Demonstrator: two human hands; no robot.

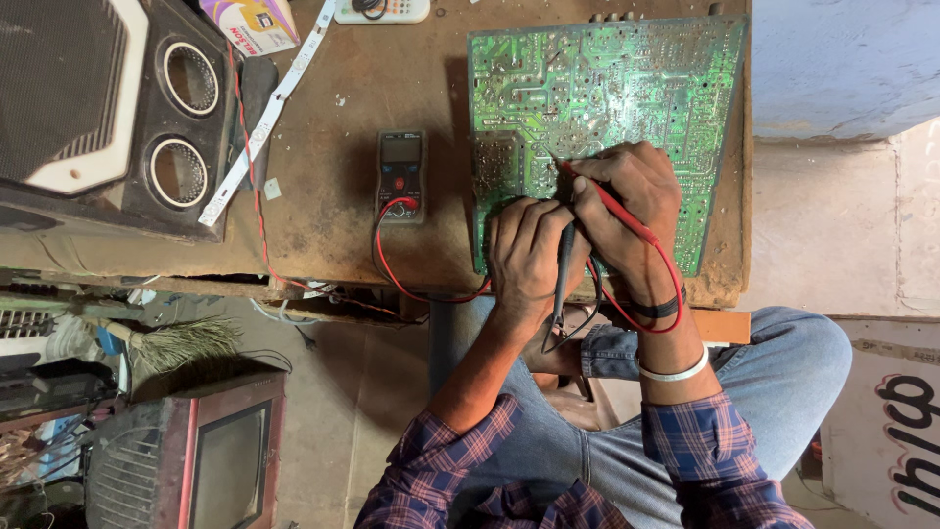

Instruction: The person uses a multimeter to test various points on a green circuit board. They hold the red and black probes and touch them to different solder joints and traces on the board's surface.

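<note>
Large green rectangular circuit board (627, 88), solder side up on worn brown tabletop (352, 147), long axis crosswise: left hand (529, 250) closed on black probe (564, 264), right hand (627, 196) closed on red probe (617, 211), both at its near edge, grey multimeter (401, 176) leftward.

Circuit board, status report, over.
Left hand grips black probe. Right hand presses red probe onto green circuit board. Multimeter beside board, leads attached.

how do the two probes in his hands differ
The red probe sits in the right hand and slants across the knuckles; the black probe sits in the left hand and stands nearly upright in the picture. Both point at the green circuit board, and the red lead runs to the multimeter.
</note>
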